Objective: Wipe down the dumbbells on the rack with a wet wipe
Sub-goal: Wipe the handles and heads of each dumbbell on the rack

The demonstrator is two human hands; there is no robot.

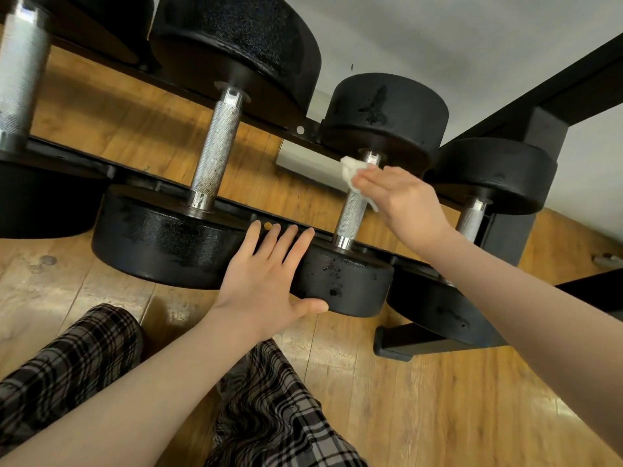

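left hand splayed flat; right hand gripping

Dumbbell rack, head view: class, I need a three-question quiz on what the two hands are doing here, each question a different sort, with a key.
1. True or false: the right hand presses a white wet wipe on a knurled dumbbell handle.
2. The left hand lies: A) flat against the near weight head of that dumbbell; B) around a handle; C) on the floor.
3. Fill in: the rack stands on a ____ floor.

Key: 1 true; 2 A; 3 wooden.
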